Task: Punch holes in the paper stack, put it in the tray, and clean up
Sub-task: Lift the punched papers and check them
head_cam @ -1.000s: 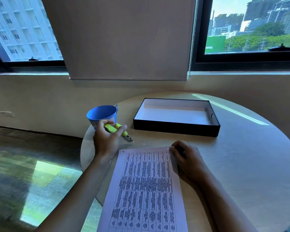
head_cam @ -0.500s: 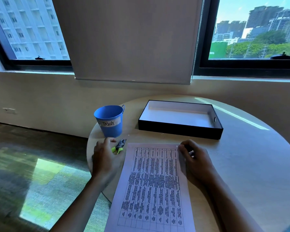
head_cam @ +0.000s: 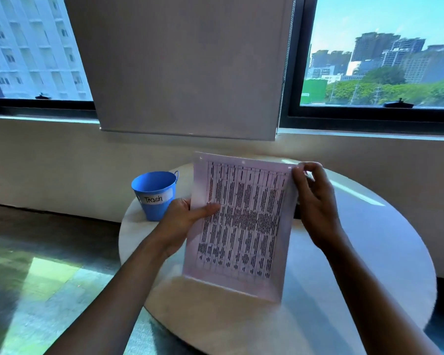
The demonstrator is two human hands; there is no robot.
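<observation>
A person holds a stack of white printed paper sheets (head_cam: 241,224) upright at the centre of the frame, lifted above a round pale table (head_cam: 369,252). The stack's long axis runs nearly vertical, its top edge, with small punched holes, tilted slightly left. The left hand (head_cam: 182,221) clamps the left edge, thumb lying across the printed face. The right hand (head_cam: 315,201) pinches the upper right corner between its fingertips. A blue metal bucket labelled "Trash" (head_cam: 155,194) stands to the left.
</observation>
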